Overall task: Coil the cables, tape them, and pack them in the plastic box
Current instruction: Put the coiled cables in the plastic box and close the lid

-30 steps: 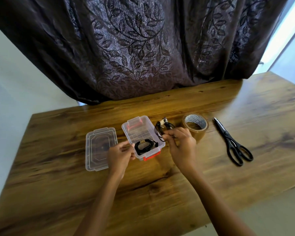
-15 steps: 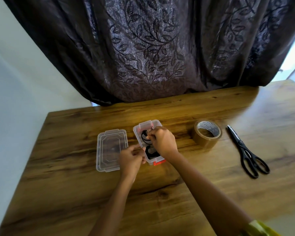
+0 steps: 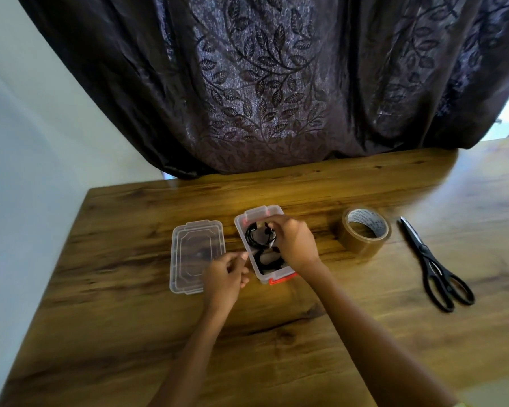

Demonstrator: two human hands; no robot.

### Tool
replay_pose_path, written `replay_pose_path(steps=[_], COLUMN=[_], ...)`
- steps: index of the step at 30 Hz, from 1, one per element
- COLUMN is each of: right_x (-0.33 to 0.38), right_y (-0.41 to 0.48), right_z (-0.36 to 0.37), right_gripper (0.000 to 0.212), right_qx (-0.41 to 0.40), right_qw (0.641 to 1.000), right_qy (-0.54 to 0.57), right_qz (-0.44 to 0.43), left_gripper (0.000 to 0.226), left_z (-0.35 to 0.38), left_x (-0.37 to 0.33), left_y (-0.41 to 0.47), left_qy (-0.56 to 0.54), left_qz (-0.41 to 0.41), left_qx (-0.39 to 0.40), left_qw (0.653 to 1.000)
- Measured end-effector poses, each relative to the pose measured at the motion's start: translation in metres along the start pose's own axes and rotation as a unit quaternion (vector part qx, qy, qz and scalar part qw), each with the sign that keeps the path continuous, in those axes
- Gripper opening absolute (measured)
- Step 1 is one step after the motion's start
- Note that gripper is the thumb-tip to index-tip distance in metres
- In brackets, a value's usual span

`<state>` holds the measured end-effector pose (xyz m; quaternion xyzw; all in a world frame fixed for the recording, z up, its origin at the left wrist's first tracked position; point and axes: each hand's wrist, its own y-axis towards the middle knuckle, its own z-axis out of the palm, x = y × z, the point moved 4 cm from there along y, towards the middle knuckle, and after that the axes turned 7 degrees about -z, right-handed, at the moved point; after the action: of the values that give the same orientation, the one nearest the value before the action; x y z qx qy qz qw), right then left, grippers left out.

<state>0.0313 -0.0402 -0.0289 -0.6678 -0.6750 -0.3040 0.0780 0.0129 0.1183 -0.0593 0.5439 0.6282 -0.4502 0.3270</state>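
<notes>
A: Where is the plastic box (image 3: pixel 242 230)?

B: Middle of the wooden table (image 3: pixel 276 348), open, long side running near to far. It has clear walls and a red latch (image 3: pixel 279 279) at the near end. Its lid (image 3: pixel 197 257) lies flat just to the left, with a narrow strip of wood between them.

A: Cables?

B: 2 black coils, both inside the box. The far coil (image 3: pixel 253 236) sits in the far half and the near coil (image 3: pixel 265 261) in the near half. They lie close together; blur hides whether they touch.

A: And the right hand (image 3: pixel 294 242)?

B: It reaches over the box from the right, palm down, fingers curled, tips pinching the far coil at its right edge. It covers the box's right wall.

A: And the left hand (image 3: pixel 225 274)?

B: It is at the box's near-left side, over the lid's near right corner. The fingers are curled in, with thumb and forefinger tip up against the left wall. Whether it grips the rim or only touches it, I cannot tell: too blurred.

A: Anything else on the table?

B: A roll of brown tape (image 3: pixel 354 245) lies flat to the right of the box, well apart from it. Black scissors (image 3: pixel 435 265) lie further right, blades together, points far, handles near. A dark leaf-patterned curtain (image 3: pixel 262 83) hangs behind the far edge, with a pale wall (image 3: pixel 27 142) at left.
</notes>
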Motion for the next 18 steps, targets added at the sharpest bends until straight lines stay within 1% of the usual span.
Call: replay_pose_path(steps=[1, 3, 5, 7, 10, 14, 16, 18], right_x=[-0.002, -0.009, -0.016, -0.02, -0.023, -0.02, -0.017, -0.015], right_y=[-0.005, -0.014, -0.025, -0.035, -0.047, -0.057, -0.06, -0.065], right_z=[-0.009, -0.021, -0.026, -0.028, -0.029, -0.026, -0.025, -0.025], right_gripper=[0.022, 0.02, 0.019, 0.019, 0.018, 0.017, 0.017, 0.017], right_qx=[-0.03, -0.064, -0.073, -0.08, -0.101, -0.117, -0.121, -0.12], right_qw=[0.999, 0.996, 0.992, 0.988, 0.978, 0.971, 0.97, 0.968], right_qy=[0.018, 0.056, 0.081, 0.102, 0.141, 0.161, 0.169, 0.18], right_qz=[0.006, 0.027, 0.057, 0.083, 0.12, 0.129, 0.128, 0.128], left_gripper=[0.026, 0.027, 0.03, 0.034, 0.032, 0.004, 0.004, 0.003], left_z=[-0.005, -0.015, -0.023, -0.026, -0.025, -0.021, -0.02, -0.024], left_x=[0.003, 0.008, 0.013, 0.018, 0.022, 0.024, 0.026, 0.026], left_y=[-0.001, -0.002, -0.003, -0.004, -0.008, -0.01, -0.008, -0.008], left_qy=[0.056, 0.175, 0.241, 0.282, 0.328, 0.349, 0.354, 0.343], left_qz=[0.02, 0.062, 0.084, 0.1, 0.112, 0.159, 0.169, 0.173], left_qx=[-0.012, -0.043, -0.056, -0.056, -0.064, -0.082, -0.084, -0.093], left_qw=[0.998, 0.982, 0.965, 0.952, 0.936, 0.92, 0.916, 0.919])
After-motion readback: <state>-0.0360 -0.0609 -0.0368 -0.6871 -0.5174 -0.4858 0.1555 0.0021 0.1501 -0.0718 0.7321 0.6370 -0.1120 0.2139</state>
